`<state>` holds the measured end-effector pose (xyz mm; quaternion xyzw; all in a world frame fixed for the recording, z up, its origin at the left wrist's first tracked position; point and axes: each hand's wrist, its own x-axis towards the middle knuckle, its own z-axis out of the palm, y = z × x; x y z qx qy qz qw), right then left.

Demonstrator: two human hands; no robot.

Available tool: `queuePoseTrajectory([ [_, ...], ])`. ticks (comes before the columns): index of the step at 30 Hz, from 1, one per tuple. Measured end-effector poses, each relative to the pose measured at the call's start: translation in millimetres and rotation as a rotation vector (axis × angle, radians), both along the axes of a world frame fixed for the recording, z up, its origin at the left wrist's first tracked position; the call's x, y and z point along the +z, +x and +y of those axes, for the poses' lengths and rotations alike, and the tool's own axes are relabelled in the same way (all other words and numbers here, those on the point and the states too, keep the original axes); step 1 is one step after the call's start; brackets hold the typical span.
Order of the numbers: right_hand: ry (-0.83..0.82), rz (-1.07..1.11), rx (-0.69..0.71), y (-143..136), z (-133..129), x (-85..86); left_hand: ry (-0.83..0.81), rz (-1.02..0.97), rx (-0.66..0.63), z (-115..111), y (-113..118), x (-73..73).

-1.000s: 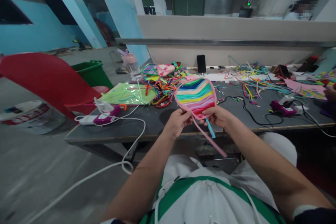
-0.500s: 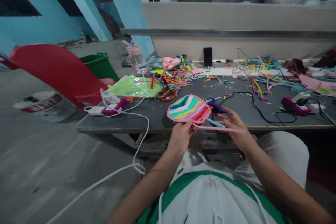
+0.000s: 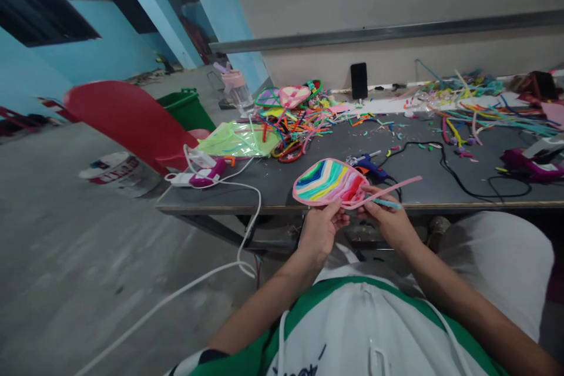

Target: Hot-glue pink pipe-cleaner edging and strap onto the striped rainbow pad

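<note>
In the head view, a grey concrete floor (image 3: 110,270) and light-blue walls lie to the left, with a pale partition (image 3: 317,14) behind the dark grey tabletop (image 3: 423,182). A red chair (image 3: 127,117) and a green bin (image 3: 183,108) stand beside it. The person's two hands hold a rounded, rainbow-striped pipe-cleaner panel (image 3: 328,182) with a pink border at the tabletop's near edge. The left hand (image 3: 321,232) pinches its near rim between thumb and fingers; the right hand (image 3: 392,223) pinches its right end, where a loose pink strip (image 3: 408,183) and a light-blue stem (image 3: 388,203) stick out. Just beyond lies a blue glue gun (image 3: 372,167). Farther back are heaped pipe cleaners (image 3: 293,129), a green plastic-wrapped packet (image 3: 238,141), a tumbler (image 3: 238,91) and an upright smartphone (image 3: 359,80).
</note>
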<state>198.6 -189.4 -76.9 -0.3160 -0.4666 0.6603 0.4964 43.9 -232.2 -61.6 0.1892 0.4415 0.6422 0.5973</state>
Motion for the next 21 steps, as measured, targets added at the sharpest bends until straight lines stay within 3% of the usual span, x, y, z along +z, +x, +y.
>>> queuePoseTrajectory([
  [5,-0.094,0.072,0.182,0.5,-8.2,10.3,-0.016,-0.023,0.025,-2.3,-1.1,7.9],
  [12,-0.157,0.223,0.087,-9.3,-10.0,30.6,0.046,-0.088,-0.062,-5.5,-0.5,12.2],
  [15,-0.239,0.291,0.082,-8.6,-0.9,43.2,0.039,0.034,-0.231,-10.0,-10.5,17.1],
  [17,-0.305,0.319,0.096,-6.0,6.1,52.0,0.045,0.277,-0.273,-17.8,-22.7,21.8],
  [18,-0.330,0.327,0.097,-4.6,9.4,56.2,0.094,0.456,-0.203,-22.7,-30.0,24.7],
  [21,-0.372,0.343,0.075,-1.6,16.9,66.1,0.336,1.041,0.304,-34.6,-52.4,35.4],
])
